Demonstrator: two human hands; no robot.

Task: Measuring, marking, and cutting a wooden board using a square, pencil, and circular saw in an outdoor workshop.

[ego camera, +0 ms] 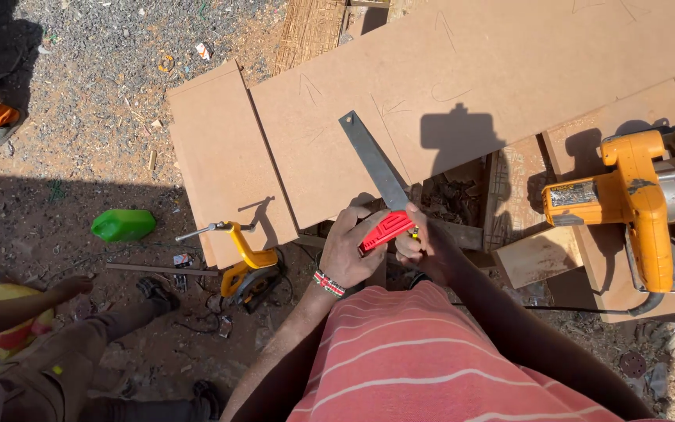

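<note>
A try square with a red handle [385, 231] and a dark steel blade [373, 159] lies across the near edge of a large brown fibreboard sheet [462, 70]. My left hand [351, 248] grips the red handle from the left; a beaded band circles that wrist. My right hand [423, 246] is closed at the handle's right end, holding a small pencil-like thing with a yellow tip showing [415, 232]. Faint pencil marks run over the board near the blade.
A yellow circular saw [634, 203] rests on boards at the right. A yellow clamp [245, 250] grips a smaller board [224, 156] at the left. A green jug [123, 224] lies on gravel. Another person crouches at the lower left [33, 344].
</note>
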